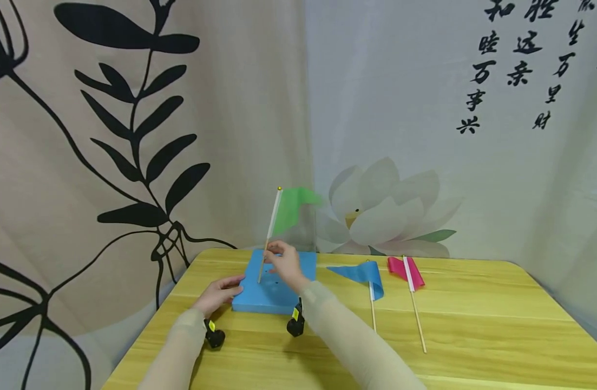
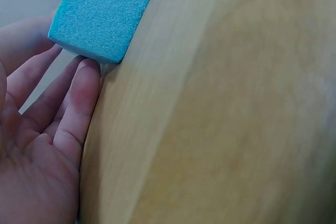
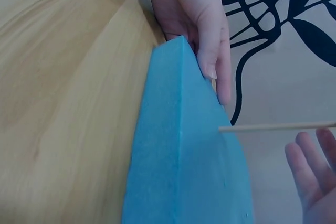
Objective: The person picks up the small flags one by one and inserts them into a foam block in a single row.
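Observation:
A green flag on a thin wooden stick stands nearly upright, leaning slightly right, over the blue foam block. My right hand pinches its stick partway down. In the right wrist view, the stick meets the block's top face at its lower end, beside the fingers of the right hand. My left hand rests against the block's left side, fingers fairly straight. The left wrist view shows fingertips right at the foam corner. Small dark holes dot the block's top.
To the right on the wooden table lie a blue flag and a pink flag, sticks toward me. The right forearm passes close to the blue flag's stick. A printed curtain hangs behind the table's back edge.

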Motion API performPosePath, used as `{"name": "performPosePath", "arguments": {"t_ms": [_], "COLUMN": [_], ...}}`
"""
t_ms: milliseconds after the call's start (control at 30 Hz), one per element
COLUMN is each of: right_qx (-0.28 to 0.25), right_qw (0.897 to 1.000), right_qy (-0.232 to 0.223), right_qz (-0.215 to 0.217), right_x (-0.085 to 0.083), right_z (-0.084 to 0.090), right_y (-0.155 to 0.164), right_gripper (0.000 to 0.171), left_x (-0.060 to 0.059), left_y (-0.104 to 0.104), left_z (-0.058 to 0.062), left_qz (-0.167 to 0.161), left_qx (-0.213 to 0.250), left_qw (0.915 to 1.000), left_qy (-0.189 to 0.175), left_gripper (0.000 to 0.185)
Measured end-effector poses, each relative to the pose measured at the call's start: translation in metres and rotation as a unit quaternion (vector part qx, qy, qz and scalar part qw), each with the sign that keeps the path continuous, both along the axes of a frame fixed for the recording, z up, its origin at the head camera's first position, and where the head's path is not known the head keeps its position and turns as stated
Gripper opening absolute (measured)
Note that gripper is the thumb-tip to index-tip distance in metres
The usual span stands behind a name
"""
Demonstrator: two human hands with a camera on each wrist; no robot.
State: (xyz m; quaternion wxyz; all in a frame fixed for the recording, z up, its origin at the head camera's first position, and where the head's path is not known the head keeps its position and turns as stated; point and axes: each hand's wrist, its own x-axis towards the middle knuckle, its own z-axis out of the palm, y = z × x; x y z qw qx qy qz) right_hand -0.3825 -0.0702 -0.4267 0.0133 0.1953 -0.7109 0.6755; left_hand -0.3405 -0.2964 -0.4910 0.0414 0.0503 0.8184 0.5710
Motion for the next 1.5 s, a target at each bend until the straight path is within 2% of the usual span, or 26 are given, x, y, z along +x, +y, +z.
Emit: {"name": "performPosePath", "arguments": {"t_ms": [167,300,567,767,1000,1200,1300,1500], "right_qx": [-0.029,-0.042,0.006,0.052,0.118,0.169,0.172,0.173], "right_qw": [0.999,0.999,0.999,0.995,0.986,0.971,0.964,0.960], "right_qy": [-0.008,-0.011,-0.039,-0.072,-0.103,-0.146,-0.170,-0.192], "right_qz": [0.013,0.031,-0.001,-0.038,-0.064,-0.089,-0.107,-0.109], "right_x": [0.013,0.020,0.013,0.021,0.033,0.043,0.047,0.051], "right_z": [0.015,0.021,0.003,-0.002,-0.011,-0.020,-0.030,-0.045], "right_y": [0.021,0.047,0.111,0.168,0.222,0.244,0.250,0.259], "right_gripper": [0.024,0.023,0.023,0.027,0.027,0.024,0.019,0.020], "left_x": [-0.004,-0.003,0.004,0.003,0.001,-0.001,-0.002,-0.001], "left_y": [0.000,0.001,0.003,0.002,0.000,-0.001,-0.002,-0.003], "left_z": [0.000,0.003,0.008,0.004,0.001,0.001,0.001,0.000], "left_qz": [-0.001,-0.009,-0.022,-0.013,-0.022,-0.011,-0.013,-0.027], "left_qx": [-0.003,-0.005,-0.020,-0.021,-0.022,-0.009,-0.011,-0.018], "left_qw": [1.0000,0.9999,0.9995,0.9997,0.9995,0.9999,0.9999,0.9995], "left_qy": [-0.001,0.003,0.011,0.007,0.008,0.000,0.001,0.004], "left_gripper": [0.052,0.051,0.052,0.053,0.055,0.057,0.057,0.057]}}
